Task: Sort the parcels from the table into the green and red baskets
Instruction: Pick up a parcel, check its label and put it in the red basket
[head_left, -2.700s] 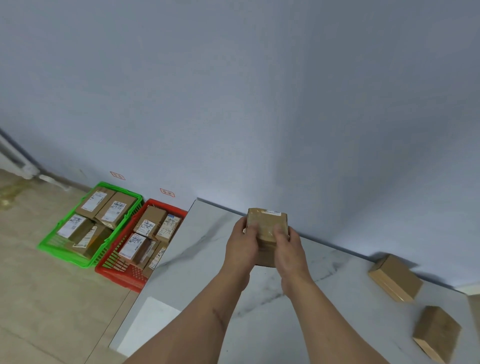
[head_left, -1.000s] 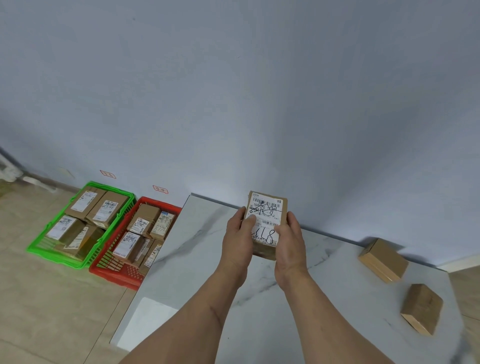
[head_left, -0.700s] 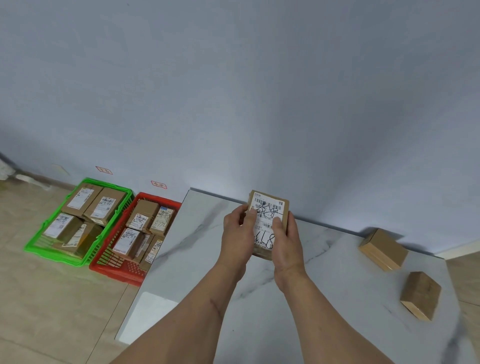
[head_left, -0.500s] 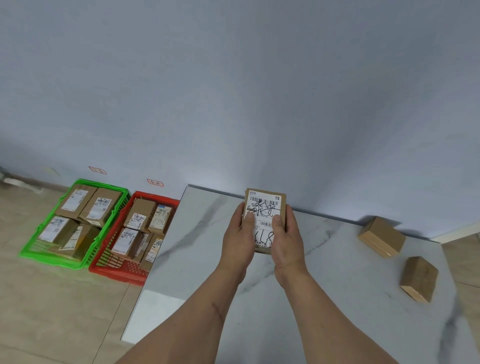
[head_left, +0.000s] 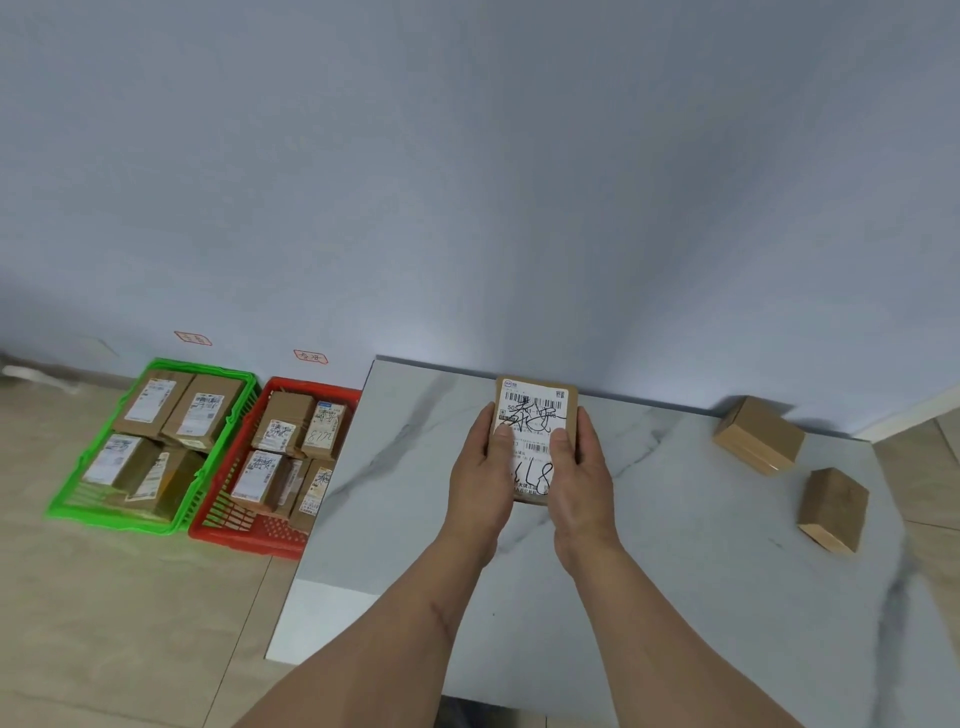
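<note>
A brown cardboard parcel (head_left: 537, 410) with a white shipping label and black handwriting faces me, held above the marble table (head_left: 415, 519). My left hand (head_left: 480, 473) grips its left side, thumb on the label. My right hand (head_left: 579, 473) grips its right side, thumb on the label too. Two plain brown parcels lie at the table's right: one (head_left: 758, 434) near the wall, another (head_left: 831, 506) closer to me. On the floor at left stand the green basket (head_left: 67, 499) and, beside it, the red basket (head_left: 249, 535), both holding several labelled parcels.
A grey wall runs behind the table and baskets, with two small red-outlined tags (head_left: 193, 338) (head_left: 310, 357) stuck on it above the baskets. Beige floor tiles (head_left: 104, 623) lie left of the table. The table's near left corner (head_left: 291, 639) is white.
The parcel was turned from its plain side to show the label. Since then both hands keep the same hold, and the view has shifted slightly to the left and down.
</note>
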